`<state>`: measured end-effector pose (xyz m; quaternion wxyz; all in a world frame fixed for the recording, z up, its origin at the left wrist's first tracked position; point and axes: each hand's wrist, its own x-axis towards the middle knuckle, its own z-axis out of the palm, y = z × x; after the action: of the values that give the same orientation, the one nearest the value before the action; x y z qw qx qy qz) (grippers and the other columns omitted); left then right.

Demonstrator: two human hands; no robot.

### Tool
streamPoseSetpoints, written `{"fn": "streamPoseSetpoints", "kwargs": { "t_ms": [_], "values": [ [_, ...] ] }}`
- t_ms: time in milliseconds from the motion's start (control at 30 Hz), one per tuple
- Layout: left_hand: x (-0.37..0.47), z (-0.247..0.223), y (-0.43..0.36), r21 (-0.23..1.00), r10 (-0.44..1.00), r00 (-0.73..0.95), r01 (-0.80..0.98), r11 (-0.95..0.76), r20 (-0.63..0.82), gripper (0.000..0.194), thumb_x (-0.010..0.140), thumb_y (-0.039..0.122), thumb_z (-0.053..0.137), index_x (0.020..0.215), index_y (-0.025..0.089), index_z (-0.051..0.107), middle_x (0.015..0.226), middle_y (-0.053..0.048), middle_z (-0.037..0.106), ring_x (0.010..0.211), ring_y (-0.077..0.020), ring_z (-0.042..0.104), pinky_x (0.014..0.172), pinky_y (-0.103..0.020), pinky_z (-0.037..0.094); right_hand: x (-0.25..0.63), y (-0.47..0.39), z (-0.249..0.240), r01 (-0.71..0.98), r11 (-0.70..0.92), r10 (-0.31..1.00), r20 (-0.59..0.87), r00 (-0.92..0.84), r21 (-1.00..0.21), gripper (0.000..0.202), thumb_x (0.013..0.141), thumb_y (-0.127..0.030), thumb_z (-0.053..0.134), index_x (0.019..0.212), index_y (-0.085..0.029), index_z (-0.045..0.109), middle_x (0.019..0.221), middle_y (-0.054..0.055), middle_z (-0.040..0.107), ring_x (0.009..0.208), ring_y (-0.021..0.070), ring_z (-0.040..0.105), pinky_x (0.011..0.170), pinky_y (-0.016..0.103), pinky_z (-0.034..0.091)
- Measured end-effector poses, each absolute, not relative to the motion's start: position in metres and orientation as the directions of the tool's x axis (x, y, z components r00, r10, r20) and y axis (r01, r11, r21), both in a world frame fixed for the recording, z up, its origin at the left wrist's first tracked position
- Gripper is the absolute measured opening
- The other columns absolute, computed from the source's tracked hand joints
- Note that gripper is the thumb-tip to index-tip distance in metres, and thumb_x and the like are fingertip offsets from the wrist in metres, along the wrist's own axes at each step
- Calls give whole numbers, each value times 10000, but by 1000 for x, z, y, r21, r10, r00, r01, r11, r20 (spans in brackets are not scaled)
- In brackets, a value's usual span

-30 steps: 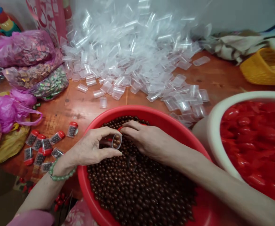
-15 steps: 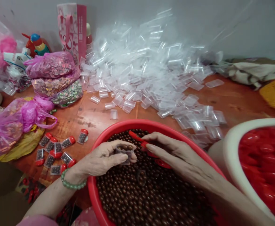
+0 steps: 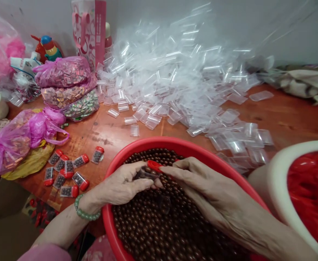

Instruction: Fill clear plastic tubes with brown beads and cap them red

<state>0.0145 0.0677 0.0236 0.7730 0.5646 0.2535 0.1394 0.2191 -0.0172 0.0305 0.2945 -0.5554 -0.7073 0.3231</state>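
Tabletop (image 3: 284,112): a heap of loose clear tubes (image 3: 169,76) is being borne toward the wall. In front, a red basin (image 3: 108,217) is being filled almost throughout by brown balls (image 3: 148,224). At R, red caps (image 3: 308,188) are being held in a white tub (image 3: 274,181). At L, plastic bags (image 3: 66,76) of sm. pieces are being stacked. Over the basin, a clear tube (image 3: 145,174) is being gripped betw. thumb & fingers of the L hand (image 3: 126,185), w/ a green bracelet (image 3: 86,214) being worn at the wrist. Nine filled tubes (image 3: 68,169), red-ended, are being supported on the wood L of the basin. A single red cap (image 3: 155,166) is being pinched by R hand (image 3: 207,185) fingertips near the tube mouth; cap–tube contact is perhaps being made, but the view is being blurred.
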Motion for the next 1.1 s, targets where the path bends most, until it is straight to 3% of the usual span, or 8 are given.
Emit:
{"fn": "streamPoseSetpoints", "kwargs": {
  "t_ms": [133,200,333,433,500,767,967,1100],
  "values": [
    [15,22,70,945,541,796,116,305,-272,236,886,164,541,1115,145,594,980,-63,666,926,-146,602,900,-293,435,230,-22,39,626,203,978,126,-166,-753,292,932,-238,447,1112,-311,665,908,80,612,788,194,635,649,295,543],
    [15,21,71,945,542,796,111,307,-269,229,877,155,542,1102,139,584,970,-63,654,915,-145,595,890,-294,433,229,-21,44,589,131,991,99,-87,-798,182,910,-297,521,1008,-295,673,872,72,632,772,204,631,642,305,536],
    [16,19,72,942,541,794,115,315,-277,225,861,191,579,1080,140,594,943,-49,633,853,-137,575,831,-281,435,215,-16,42,266,-199,980,-196,38,-943,232,857,-466,607,889,-237,634,669,17,605,567,152,550,489,259,447],
    [16,16,70,953,550,795,115,279,-257,216,867,207,578,1072,145,610,937,-39,630,855,-140,572,843,-288,435,203,-10,34,-5,-352,935,-352,37,-936,346,833,-539,613,790,-196,593,563,-24,537,438,84,426,416,216,345],
    [15,15,69,962,533,810,129,243,-243,208,879,210,561,1068,145,618,935,-36,636,855,-144,577,853,-295,440,198,-5,31,-79,-393,918,-395,23,-916,389,798,-562,642,733,-184,571,548,-26,529,421,68,401,394,204,302],
    [15,22,70,960,522,822,280,-18,-230,175,894,197,524,1022,165,640,961,-33,659,945,-184,590,896,-309,451,199,6,28,100,-422,904,-427,-30,-901,455,766,-612,645,639,-183,558,482,-39,482,421,69,390,394,199,279],
    [15,20,72,962,542,804,272,32,-246,233,900,211,517,1097,146,623,1012,-62,669,912,-164,601,854,-291,461,213,-3,34,181,-459,887,-435,154,-870,428,751,-603,672,670,-188,611,520,-29,470,452,78,388,401,210,279],
    [15,17,72,965,547,797,242,103,-258,238,883,188,536,1099,144,627,1011,-63,663,891,-149,585,847,-285,449,212,-2,41,130,-441,891,-416,183,-888,409,760,-575,682,653,-193,582,532,-25,506,439,73,422,399,204,314]
  ]
}}
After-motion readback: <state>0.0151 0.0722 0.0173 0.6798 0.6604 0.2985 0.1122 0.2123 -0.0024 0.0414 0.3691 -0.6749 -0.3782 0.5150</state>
